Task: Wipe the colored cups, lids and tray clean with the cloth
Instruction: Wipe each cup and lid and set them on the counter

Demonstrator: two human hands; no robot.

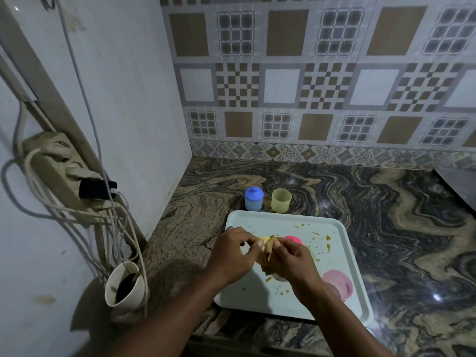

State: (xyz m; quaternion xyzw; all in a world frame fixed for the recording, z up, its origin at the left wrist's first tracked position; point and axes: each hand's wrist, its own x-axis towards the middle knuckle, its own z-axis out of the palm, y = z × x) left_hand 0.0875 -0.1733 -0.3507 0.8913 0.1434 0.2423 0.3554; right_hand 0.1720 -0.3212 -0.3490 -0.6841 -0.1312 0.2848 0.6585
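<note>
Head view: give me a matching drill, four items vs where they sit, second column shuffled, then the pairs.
Items
1. blue cup
2. yellow cup
3. pink cup
4. cloth

Places
A. lying on the tray, near right corner
B. between both hands, over the tray
C. on the counter behind the tray, lid on
D. on the counter behind the tray, no lid

Pairs: 1-C, 2-D, 3-A, 4-B

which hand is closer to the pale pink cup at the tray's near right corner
Right. The right hand is just up-left of the pink cup, its wrist beside it; the left hand is farther left.
</note>
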